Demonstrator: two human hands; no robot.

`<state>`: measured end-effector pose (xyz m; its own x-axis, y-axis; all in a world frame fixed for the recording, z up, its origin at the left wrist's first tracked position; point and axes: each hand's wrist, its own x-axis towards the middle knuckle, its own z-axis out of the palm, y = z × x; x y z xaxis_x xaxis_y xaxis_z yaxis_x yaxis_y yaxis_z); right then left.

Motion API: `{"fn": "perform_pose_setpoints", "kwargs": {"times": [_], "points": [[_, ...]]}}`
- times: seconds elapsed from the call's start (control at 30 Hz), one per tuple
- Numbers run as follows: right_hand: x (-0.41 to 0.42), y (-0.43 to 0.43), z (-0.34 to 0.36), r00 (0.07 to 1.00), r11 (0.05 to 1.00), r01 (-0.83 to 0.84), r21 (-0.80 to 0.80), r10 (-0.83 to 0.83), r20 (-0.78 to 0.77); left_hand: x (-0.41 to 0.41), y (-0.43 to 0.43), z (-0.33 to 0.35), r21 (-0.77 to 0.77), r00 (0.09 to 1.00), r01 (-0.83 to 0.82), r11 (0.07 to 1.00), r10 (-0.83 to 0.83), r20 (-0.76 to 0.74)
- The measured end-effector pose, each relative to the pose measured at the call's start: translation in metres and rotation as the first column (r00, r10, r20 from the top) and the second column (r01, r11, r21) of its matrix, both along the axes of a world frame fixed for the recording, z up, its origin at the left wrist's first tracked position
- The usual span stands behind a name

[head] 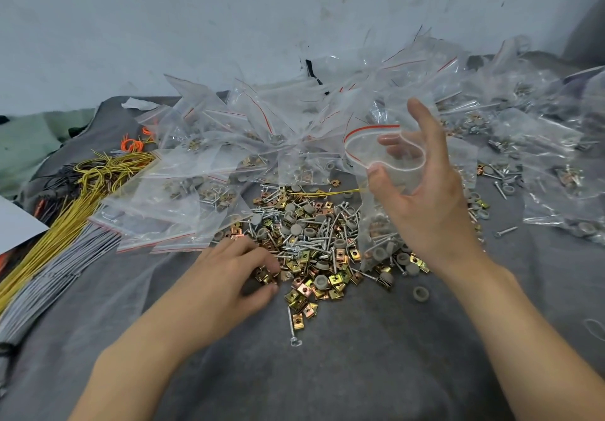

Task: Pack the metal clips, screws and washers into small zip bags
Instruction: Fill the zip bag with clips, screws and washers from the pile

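At 6 o'clock of the pile (314, 240), nearest the viewer, one loose screw (290, 324) lies on the grey cloth surface (327, 371). A single washer (420, 293) sits alone at 4 o'clock.

The left hand (229, 273) is low at the pile's 8 o'clock edge. Its fingers and thumb are curled round a few gold clips (266, 278).

The pile mixes clips, silver screws (322, 244) and grey washers (296, 229), all tangled and touching.

The right hand (425, 198) is raised at 3 o'clock of the pile. Its thumb and fingers pinch the red-lined mouth of a clear bag (386, 159) and hold it wide open. The bag hangs down to the surface, with some parts already inside at its bottom.

At 9 o'clock lie yellow wires (82, 198) beside grey ties (49, 273), with a white sheet (16, 224) at the edge of view. Orange loops (134, 142) lie just beyond the wires.

From 10 to 2 o'clock a heap of filled bags (262, 126) overlaps the far side of the pile and spreads out to the right. Behind it stands a pale, marked wall (229, 11).
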<state>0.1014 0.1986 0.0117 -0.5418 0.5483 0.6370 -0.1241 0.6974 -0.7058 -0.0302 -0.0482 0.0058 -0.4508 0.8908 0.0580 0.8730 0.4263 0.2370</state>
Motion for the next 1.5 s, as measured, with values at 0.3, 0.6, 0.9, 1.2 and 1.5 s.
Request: {"fn": "perform_pose_setpoints", "kwargs": {"times": [0.3,0.6,0.9,1.2,1.5], "points": [[0.001,0.002,0.000,1.000,1.000,-0.023,-0.016,0.023,-0.006,-0.007,-0.010,0.003,-0.048,0.999,0.003,0.999,-0.001,0.034],[0.002,0.001,0.001,1.000,1.000,-0.029,-0.004,0.029,0.000,-0.012,-0.009,0.001,-0.064,1.000,-0.023,0.998,0.023,0.005],[0.002,0.002,0.000,1.000,1.000,-0.016,0.005,0.016,0.009,-0.008,-0.013,0.002,-0.053,0.998,-0.032,0.998,0.035,0.061],[0.001,0.002,0.000,1.000,1.000,-0.023,-0.006,0.023,-0.010,-0.008,-0.011,-0.001,-0.056,0.999,-0.022,0.998,0.025,0.038],[0.001,0.003,0.001,0.999,0.999,-0.036,-0.022,0.035,-0.023,-0.007,-0.013,-0.001,-0.036,0.995,-0.012,0.999,0.015,0.102]]}}
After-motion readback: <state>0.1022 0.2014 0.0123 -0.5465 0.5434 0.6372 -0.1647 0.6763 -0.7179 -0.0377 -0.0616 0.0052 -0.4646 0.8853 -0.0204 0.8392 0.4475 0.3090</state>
